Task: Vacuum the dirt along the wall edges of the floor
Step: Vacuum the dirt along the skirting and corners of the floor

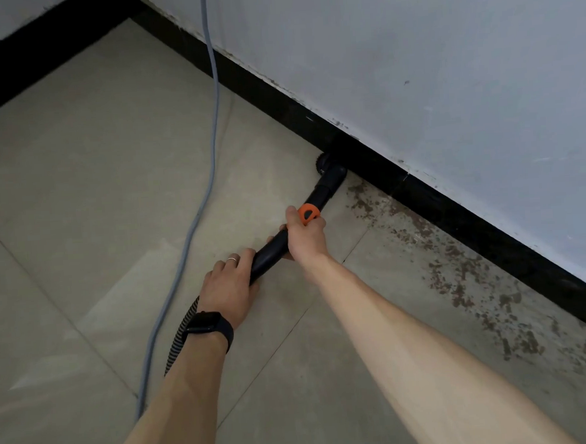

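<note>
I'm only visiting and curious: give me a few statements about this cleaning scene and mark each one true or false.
1. Both the left hand and the right hand grip the black vacuum tube. True.
2. The nozzle sits in the middle of the floor, far from any wall. False: the nozzle is right against the black baseboard.
3. Brown dirt lies on the floor along the baseboard, to the right of the nozzle. True.
4. The watch is on the right wrist. False: the watch is on the left wrist.
5. A red cable crosses the floor. False: the cable is grey.
</note>
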Demonstrator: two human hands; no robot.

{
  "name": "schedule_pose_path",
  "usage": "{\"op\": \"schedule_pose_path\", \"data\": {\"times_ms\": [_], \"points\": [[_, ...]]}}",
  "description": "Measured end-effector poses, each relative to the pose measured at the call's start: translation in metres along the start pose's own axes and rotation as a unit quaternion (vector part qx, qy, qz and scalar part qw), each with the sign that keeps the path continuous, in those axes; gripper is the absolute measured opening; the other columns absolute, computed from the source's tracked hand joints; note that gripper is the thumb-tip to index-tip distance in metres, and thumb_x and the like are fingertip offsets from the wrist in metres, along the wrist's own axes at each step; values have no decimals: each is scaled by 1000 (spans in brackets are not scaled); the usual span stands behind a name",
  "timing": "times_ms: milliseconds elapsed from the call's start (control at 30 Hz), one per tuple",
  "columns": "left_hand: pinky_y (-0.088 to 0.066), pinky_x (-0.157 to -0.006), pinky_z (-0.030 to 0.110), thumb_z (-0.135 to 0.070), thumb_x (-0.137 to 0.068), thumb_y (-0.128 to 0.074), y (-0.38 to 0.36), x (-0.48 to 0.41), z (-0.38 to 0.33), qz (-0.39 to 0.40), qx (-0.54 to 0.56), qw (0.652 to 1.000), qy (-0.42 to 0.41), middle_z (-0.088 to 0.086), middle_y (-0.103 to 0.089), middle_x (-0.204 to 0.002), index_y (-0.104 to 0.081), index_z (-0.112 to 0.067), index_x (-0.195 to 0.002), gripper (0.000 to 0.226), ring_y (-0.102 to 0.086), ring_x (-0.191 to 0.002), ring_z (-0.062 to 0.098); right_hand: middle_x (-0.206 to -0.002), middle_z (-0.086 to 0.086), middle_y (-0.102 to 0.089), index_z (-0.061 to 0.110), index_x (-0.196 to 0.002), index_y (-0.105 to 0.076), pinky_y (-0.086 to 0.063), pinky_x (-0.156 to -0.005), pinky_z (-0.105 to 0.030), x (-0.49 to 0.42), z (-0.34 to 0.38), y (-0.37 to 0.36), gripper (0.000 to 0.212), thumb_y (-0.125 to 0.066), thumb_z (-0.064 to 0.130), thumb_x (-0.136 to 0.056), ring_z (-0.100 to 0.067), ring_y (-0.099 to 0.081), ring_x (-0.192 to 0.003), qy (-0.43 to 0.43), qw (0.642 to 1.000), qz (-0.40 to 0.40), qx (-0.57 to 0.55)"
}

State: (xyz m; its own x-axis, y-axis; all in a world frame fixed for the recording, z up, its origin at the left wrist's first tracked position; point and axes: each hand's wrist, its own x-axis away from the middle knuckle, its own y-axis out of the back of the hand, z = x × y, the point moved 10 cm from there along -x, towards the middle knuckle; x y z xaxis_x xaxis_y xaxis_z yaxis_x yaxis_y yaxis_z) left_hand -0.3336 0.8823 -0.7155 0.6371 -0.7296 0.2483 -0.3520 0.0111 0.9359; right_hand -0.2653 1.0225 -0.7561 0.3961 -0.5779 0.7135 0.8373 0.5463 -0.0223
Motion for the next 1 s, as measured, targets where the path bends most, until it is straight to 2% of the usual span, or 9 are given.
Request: {"op": "schedule_pose_path", "data": {"times_ms": [67,133,233,367,500,567,733,833,1000], "points": [[-47,-77,42,-33,-94,-54,2,-3,4,-1,18,1000,14,5,-58,-104,-41,-21,-124,35,-53,-86,27,-112,-14,-68,13,-134,-27,-61,-89,-52,-6,8,-11,69,-53,59,-89,-32,-73,-94,3,999,0,49],[-47,-75,43,-32,-93,-55,3,-5,6,1,35,999,20,5,-57,-99,-41,-21,-122,34,-53,-83,26,-118,-18,-67,17,-124,-25,-62,-87,-52,-13,14,-19,60,-53,57,-90,-36,-72,-97,8,998,1,68],[-49,-72,43,-31,-92,-56,6,-8,6,-1,53,998,18,5,-58,-95,-41,-21,-118,31,-53,-79,26,-114,-16,-66,16,-117,-23,-62,-85,-52,-17,17,-22,49,-53,50,-98,-35,-72,-96,-6,997,3,81],[-48,-71,42,-30,-92,-55,3,-4,1,15,37,999,11,5,-57,-95,-42,-20,-117,31,-52,-80,27,-113,-14,-66,12,-132,-28,-63,-84,-51,-8,10,-10,60,-53,54,-97,-34,-73,-95,-15,998,-9,65],[-45,-73,39,-29,-91,-54,1,11,-12,34,12,999,-22,2,-57,-101,-42,-20,-119,32,-51,-82,24,-106,-8,-66,17,-126,-29,-62,-88,-49,12,-11,15,52,-53,55,-99,-27,-71,-94,-11,999,-22,37],[-44,-76,37,-27,-90,-55,0,22,-10,54,-6,998,-27,2,-57,-105,-42,-21,-122,35,-52,-85,23,-109,-10,-69,15,-128,-35,-64,-83,-47,24,-23,19,57,-60,54,-94,-28,-73,-94,-23,1000,-5,0],[-40,-72,33,-26,-86,-58,3,53,11,70,-45,996,-34,-1,-58,-107,-42,-25,-123,40,-53,-90,23,-117,-15,-70,17,-121,-39,-60,-59,-34,53,-45,14,43,-69,29,-95,-21,-70,-91,-48,996,30,-71],[-41,-69,33,-27,-83,-64,5,72,23,69,-73,994,-49,-1,-60,-103,-46,-25,-122,43,-56,-87,23,-111,-15,-68,17,-117,-39,-62,-61,-38,66,-63,2,37,-67,27,-95,-18,-66,-83,-55,996,23,-62],[-48,-59,32,-24,-66,-81,7,96,35,60,-102,990,-75,-2,-62,-87,-45,-27,-114,59,-59,-70,23,-99,-11,-66,20,-104,-41,-62,-79,-56,89,-92,-8,32,-67,34,-94,-26,-68,-86,-55,996,-20,-61]]}}
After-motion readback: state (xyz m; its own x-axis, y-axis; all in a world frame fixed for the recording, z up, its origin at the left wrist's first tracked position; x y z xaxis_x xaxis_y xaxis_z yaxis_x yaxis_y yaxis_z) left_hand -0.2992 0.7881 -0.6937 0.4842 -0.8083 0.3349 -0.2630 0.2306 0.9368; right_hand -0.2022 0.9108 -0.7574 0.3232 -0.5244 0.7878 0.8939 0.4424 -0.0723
